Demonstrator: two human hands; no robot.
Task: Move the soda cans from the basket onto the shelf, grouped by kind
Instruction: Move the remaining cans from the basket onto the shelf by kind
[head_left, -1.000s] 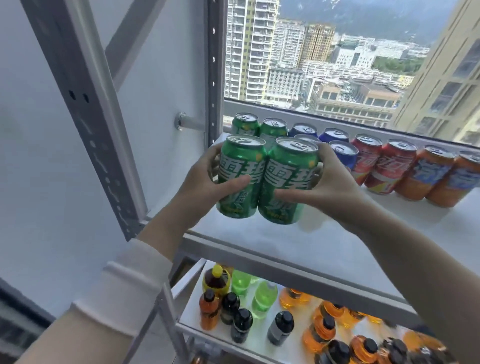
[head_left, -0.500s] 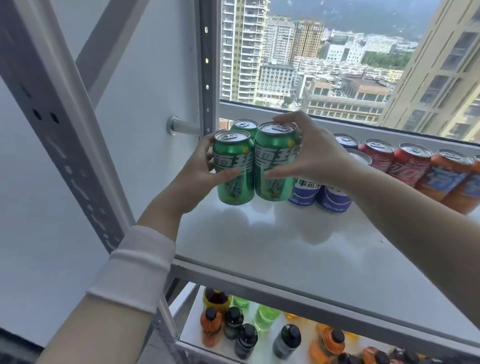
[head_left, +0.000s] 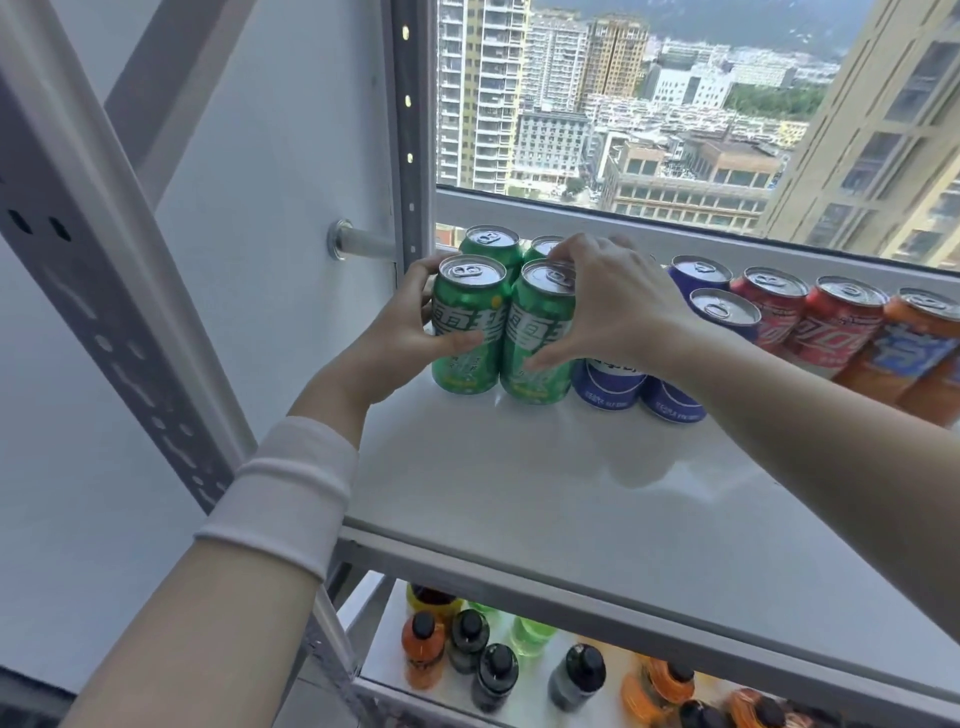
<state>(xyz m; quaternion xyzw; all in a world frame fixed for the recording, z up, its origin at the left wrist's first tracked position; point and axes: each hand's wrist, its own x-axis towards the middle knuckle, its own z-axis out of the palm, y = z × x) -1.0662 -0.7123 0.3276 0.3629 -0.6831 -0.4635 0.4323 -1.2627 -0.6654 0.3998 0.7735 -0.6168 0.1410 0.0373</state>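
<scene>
Two green soda cans stand side by side on the white shelf (head_left: 545, 499) at its left end. My left hand (head_left: 400, 338) grips the left green can (head_left: 467, 332) from its left side. My right hand (head_left: 618, 306) grips the right green can (head_left: 540, 343) over its top and right side. Two more green cans (head_left: 491, 244) stand just behind them. To the right stand blue cans (head_left: 722, 312), then red cans (head_left: 836, 322), then orange cans (head_left: 914, 348). The basket is out of view.
A grey metal upright (head_left: 104, 249) rises at the left and another post (head_left: 410, 130) stands behind the green cans, with a window beyond. The lower shelf (head_left: 467, 691) holds several bottles of orange, green and dark drinks.
Both hands carried the two green cans forward and down onto the shelf, in front of the back green cans and beside the blue ones. The cans now rest on the shelf surface.
</scene>
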